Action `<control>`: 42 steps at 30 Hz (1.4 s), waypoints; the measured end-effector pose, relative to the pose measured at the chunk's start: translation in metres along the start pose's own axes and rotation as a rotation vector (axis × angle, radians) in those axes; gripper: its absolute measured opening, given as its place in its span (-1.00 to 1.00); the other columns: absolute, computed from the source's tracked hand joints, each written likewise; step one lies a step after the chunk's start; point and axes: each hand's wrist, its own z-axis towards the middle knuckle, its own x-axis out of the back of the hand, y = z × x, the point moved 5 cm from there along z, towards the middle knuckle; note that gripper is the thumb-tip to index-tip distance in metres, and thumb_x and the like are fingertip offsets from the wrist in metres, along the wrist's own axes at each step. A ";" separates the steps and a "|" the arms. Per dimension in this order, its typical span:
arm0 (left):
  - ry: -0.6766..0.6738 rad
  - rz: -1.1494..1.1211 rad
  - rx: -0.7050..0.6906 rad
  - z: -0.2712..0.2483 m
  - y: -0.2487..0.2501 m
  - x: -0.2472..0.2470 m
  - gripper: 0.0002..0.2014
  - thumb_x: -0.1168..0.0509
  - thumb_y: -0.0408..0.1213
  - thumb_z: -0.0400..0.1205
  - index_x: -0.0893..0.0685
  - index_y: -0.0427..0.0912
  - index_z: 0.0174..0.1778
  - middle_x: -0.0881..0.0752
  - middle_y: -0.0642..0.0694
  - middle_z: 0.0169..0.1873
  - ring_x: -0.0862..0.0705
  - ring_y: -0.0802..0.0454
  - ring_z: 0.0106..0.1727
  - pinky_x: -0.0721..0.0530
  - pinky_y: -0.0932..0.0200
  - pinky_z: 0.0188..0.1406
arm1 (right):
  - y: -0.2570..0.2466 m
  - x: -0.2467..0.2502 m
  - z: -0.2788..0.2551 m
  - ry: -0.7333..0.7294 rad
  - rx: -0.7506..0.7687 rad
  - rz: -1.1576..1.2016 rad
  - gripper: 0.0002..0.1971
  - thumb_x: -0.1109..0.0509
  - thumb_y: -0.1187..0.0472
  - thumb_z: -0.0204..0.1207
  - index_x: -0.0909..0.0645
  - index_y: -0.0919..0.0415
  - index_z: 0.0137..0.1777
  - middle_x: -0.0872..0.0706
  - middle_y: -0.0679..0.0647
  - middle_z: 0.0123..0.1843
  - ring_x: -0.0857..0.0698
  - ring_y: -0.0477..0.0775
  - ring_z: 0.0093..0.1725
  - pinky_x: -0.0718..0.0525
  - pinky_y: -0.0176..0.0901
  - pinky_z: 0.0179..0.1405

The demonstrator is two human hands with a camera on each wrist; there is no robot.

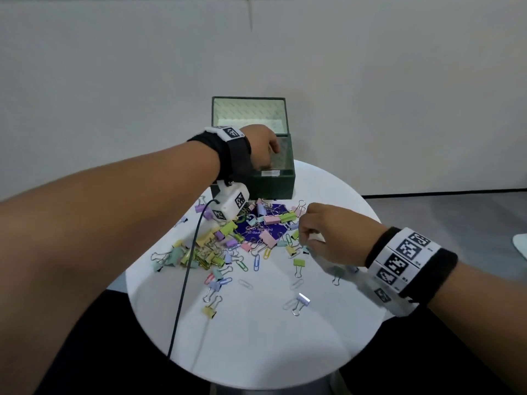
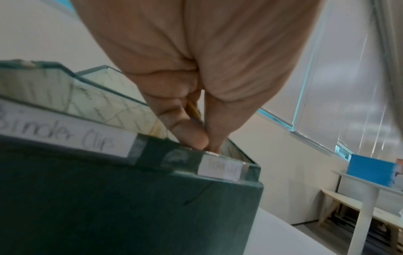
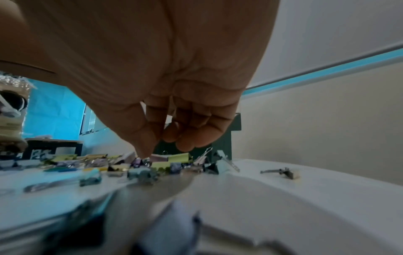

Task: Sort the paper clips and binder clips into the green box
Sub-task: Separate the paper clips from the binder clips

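Left hand [image 1: 261, 148] over open green box [image 1: 273, 183], fingertips [image 2: 196, 138] pinched on thin yellow clip [image 2: 193, 110] at compartment beside "Binder Clip" label [image 2: 65, 134]; right hand [image 1: 328, 235] curled over clip pile [image 1: 228, 240] on round white table [image 1: 256, 337], whether it grasps anything unclear.

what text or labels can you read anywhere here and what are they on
"Binder Clip": handwritten on the white paper label taped to the front rim of the dark green box.
Smaller white label further along the same rim: handwritten, too blurred to read.
Purple printed card under the pile of pastel clips: white lettering, upside down, too blurred to read.
Wristbands: square black-and-white marker codes only; tiny characters beside them unreadable.
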 end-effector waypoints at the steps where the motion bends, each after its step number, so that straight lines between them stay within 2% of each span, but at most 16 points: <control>1: -0.003 -0.024 -0.006 -0.002 -0.001 0.000 -0.62 -0.42 -0.41 0.57 -0.70 -0.11 0.31 -0.73 -0.04 0.17 -0.67 0.01 -0.03 -0.64 0.17 0.03 | -0.004 -0.002 0.000 -0.011 0.020 0.005 -0.94 -0.38 0.14 0.57 -0.67 -0.06 -0.06 -0.57 -0.15 -0.05 -0.62 -0.02 -0.09 -0.71 0.03 -0.03; 3: 0.006 -0.067 -0.013 -0.007 -0.002 0.000 -0.59 -0.36 -0.46 0.61 -0.66 -0.15 0.39 -0.74 -0.07 0.24 -0.73 -0.04 0.07 -0.69 0.10 0.19 | -0.009 -0.003 -0.001 -0.021 0.057 0.017 -0.95 -0.39 0.13 0.58 -0.68 -0.04 -0.05 -0.58 -0.17 -0.07 -0.62 -0.04 -0.09 -0.69 0.01 -0.03; 5: 0.051 -0.099 -0.028 -0.015 -0.003 0.003 -0.57 -0.36 -0.44 0.62 -0.65 -0.09 0.42 -0.72 -0.03 0.28 -0.73 0.00 0.17 -0.65 0.16 0.21 | -0.013 -0.003 -0.003 -0.031 0.061 0.050 -0.95 -0.40 0.12 0.57 -0.69 -0.05 -0.06 -0.61 -0.19 -0.08 -0.62 -0.05 -0.09 -0.69 -0.02 -0.04; 7: 0.131 -0.135 -0.070 -0.030 -0.001 0.009 -0.62 -0.38 -0.37 0.62 -0.69 -0.02 0.35 -0.73 0.04 0.24 -0.70 0.07 0.19 -0.60 0.22 0.21 | -0.015 -0.004 -0.005 -0.041 0.055 0.078 -0.93 -0.38 0.11 0.55 -0.70 -0.06 -0.05 -0.65 -0.20 -0.09 -0.63 -0.04 -0.10 -0.69 -0.02 -0.05; 9: 0.159 -0.138 -0.152 -0.053 0.005 0.009 -0.75 -0.40 -0.29 0.62 -0.73 0.06 0.19 -0.73 0.12 0.07 -0.70 0.11 0.10 -0.63 0.16 0.19 | -0.015 -0.005 -0.004 -0.048 0.044 0.067 -0.90 -0.36 0.10 0.56 -0.70 -0.08 0.00 -0.61 -0.22 -0.08 -0.62 -0.05 -0.11 -0.68 -0.05 -0.07; 13: -0.092 0.106 -0.384 -0.110 0.027 -0.024 -0.85 -0.35 -0.13 0.66 -0.75 0.22 0.07 -0.58 0.31 -0.12 -0.62 0.26 -0.08 -0.63 0.23 0.04 | -0.009 -0.009 0.002 -0.032 -0.027 -0.016 -0.86 -0.32 0.14 0.60 -0.69 -0.07 0.05 -0.65 -0.18 0.02 -0.62 -0.02 -0.05 -0.52 -0.19 -0.17; 17: -0.306 0.345 -0.551 -0.146 0.028 -0.065 -0.68 -0.35 -0.05 0.64 -0.65 0.41 0.29 -0.42 0.28 -0.08 -0.51 0.22 0.02 -0.53 0.24 -0.09 | -0.007 -0.010 0.006 -0.027 -0.084 0.010 -0.85 -0.28 0.19 0.59 -0.63 -0.08 0.00 -0.65 -0.13 0.01 -0.60 0.03 -0.05 -0.50 -0.18 -0.20; 20: -0.312 0.406 -0.580 -0.151 0.024 -0.078 -0.67 -0.34 -0.01 0.65 -0.64 0.37 0.34 -0.33 0.24 -0.04 -0.48 0.17 0.19 -0.44 0.24 -0.07 | -0.008 -0.011 0.006 -0.055 -0.075 0.040 -0.74 -0.27 0.20 0.57 -0.68 -0.13 0.12 -0.65 -0.12 0.07 -0.61 0.02 0.01 -0.65 -0.11 -0.04; 24: -0.245 0.386 -0.613 -0.149 0.026 -0.080 -0.81 -0.34 0.04 0.63 -0.75 0.26 0.14 -0.34 0.24 -0.09 -0.50 0.15 0.12 -0.39 0.24 -0.14 | -0.010 -0.013 0.005 -0.081 -0.060 0.058 -0.75 -0.31 0.19 0.59 -0.74 -0.09 0.14 -0.67 -0.13 0.11 -0.60 -0.03 0.04 -0.66 -0.10 0.08; 27: -0.236 0.412 -0.618 -0.150 0.026 -0.081 -0.85 -0.29 0.03 0.64 -0.73 0.17 0.01 -0.41 0.20 -0.08 -0.50 0.12 0.06 -0.59 0.13 -0.09 | -0.011 -0.014 0.005 -0.070 -0.040 0.059 -0.81 -0.31 0.17 0.59 -0.74 -0.02 0.07 -0.68 -0.08 0.10 -0.64 0.02 0.04 -0.65 -0.10 0.05; 30: -0.222 0.392 -0.595 -0.151 0.028 -0.081 -0.87 -0.24 -0.03 0.62 -0.66 0.07 -0.08 -0.50 0.12 -0.06 -0.52 0.09 -0.03 -0.66 0.01 -0.07 | -0.013 -0.015 0.004 -0.069 -0.016 0.084 -0.83 -0.42 0.06 0.54 -0.72 -0.08 0.10 -0.64 -0.10 0.08 -0.61 -0.02 0.01 -0.64 -0.12 0.03; 34: -0.179 0.085 -0.405 -0.143 0.025 -0.068 -0.98 -0.30 -0.16 0.51 -0.60 0.05 -0.22 -0.67 0.12 -0.20 -0.63 0.10 -0.19 -0.69 0.02 -0.15 | -0.014 -0.015 0.005 -0.045 0.016 0.106 -0.98 -0.44 0.10 0.55 -0.69 -0.02 -0.06 -0.56 -0.15 -0.04 -0.57 -0.04 -0.09 -0.61 -0.10 -0.05; 36: -0.163 -0.055 -0.310 -0.136 0.023 -0.062 -0.91 -0.32 -0.22 0.55 -0.59 0.10 -0.13 -0.71 0.13 -0.24 -0.66 0.14 -0.23 -0.71 0.07 -0.17 | -0.014 -0.014 0.006 -0.025 0.012 0.099 -0.97 -0.40 0.12 0.59 -0.67 0.03 -0.06 -0.56 -0.14 -0.06 -0.55 -0.03 -0.11 -0.55 -0.13 -0.09; 38: -0.226 -0.067 -0.252 -0.131 0.024 -0.063 -0.72 -0.26 -0.27 0.61 -0.60 0.22 0.13 -0.72 0.16 -0.19 -0.65 0.14 -0.20 -0.67 0.13 -0.14 | -0.008 -0.014 0.008 0.013 -0.053 0.085 -0.95 -0.36 0.18 0.61 -0.66 0.04 -0.04 -0.62 -0.10 -0.04 -0.59 0.02 -0.09 -0.61 -0.13 -0.08; 40: -0.323 0.045 -0.258 -0.130 0.029 -0.070 -0.59 -0.19 -0.25 0.68 -0.56 0.29 0.37 -0.71 0.17 0.03 -0.64 0.10 -0.01 -0.65 0.11 0.05 | 0.003 -0.013 0.010 0.051 -0.145 0.056 -0.85 -0.33 0.25 0.59 -0.66 -0.03 0.01 -0.66 -0.07 0.01 -0.64 0.06 -0.05 -0.70 -0.05 -0.01; 42: -0.356 0.184 -0.306 -0.130 0.034 -0.076 -0.61 -0.10 -0.17 0.74 -0.56 0.29 0.43 -0.66 0.06 0.18 -0.61 0.02 0.14 -0.61 0.06 0.19 | 0.009 -0.013 0.013 0.045 -0.170 0.049 -0.73 -0.30 0.25 0.62 -0.70 -0.12 0.15 -0.68 -0.05 0.09 -0.66 0.09 0.02 -0.71 0.00 0.05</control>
